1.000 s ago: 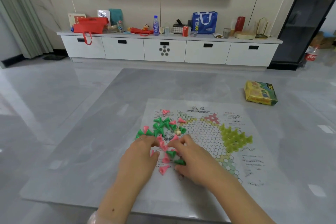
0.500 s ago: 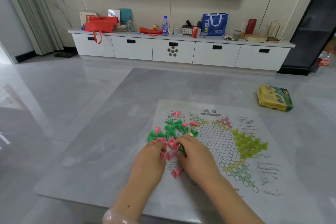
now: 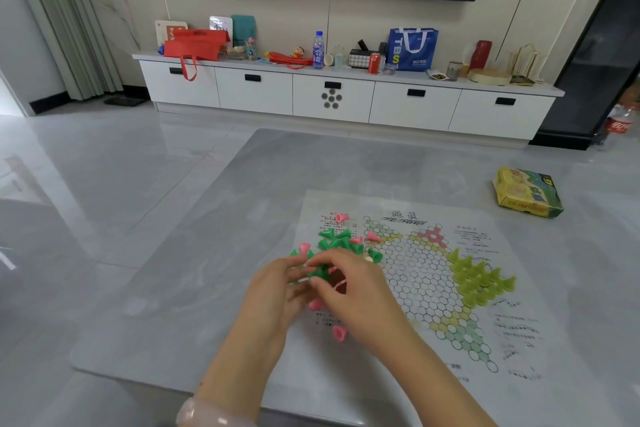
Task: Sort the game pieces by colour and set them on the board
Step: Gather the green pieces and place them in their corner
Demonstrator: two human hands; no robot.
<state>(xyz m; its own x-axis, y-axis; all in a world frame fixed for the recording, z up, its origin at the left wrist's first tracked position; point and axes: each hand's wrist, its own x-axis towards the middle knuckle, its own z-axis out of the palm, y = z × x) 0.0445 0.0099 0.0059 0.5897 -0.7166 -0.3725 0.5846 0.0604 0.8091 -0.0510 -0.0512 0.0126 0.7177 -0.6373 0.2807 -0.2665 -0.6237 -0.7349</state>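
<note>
Basically, the grey table [image 3: 194, 253] carried a paper board [image 3: 429, 291] with a honeycomb grid. At the board's left edge, the left hand [image 3: 273, 291] had curled fingers near mixed pieces, but whether it actually gripped one could not be told. Just beyond it lay the green pieces [image 3: 337, 241], bunched with a few pink pieces [image 3: 358, 239] among them; one more pink one [image 3: 341, 217] sat apart at the far edge and another [image 3: 339, 332] lay near the wrists. The right hand [image 3: 349, 288], touching the left, pinched a green piece [image 3: 318, 272] between thumb and fingers. Farther right, the yellow pieces [image 3: 479, 279] stood grouped on one arm of the grid, apparently sorted. A yellow box [image 3: 526, 192] sat on the table's far right.

Judgement: the step was pulling green from pink. Best done by lifting each piece by its tip, keeping the sheet from sliding, and standing greens on one arm of the grid, well apart from pinks.
</note>
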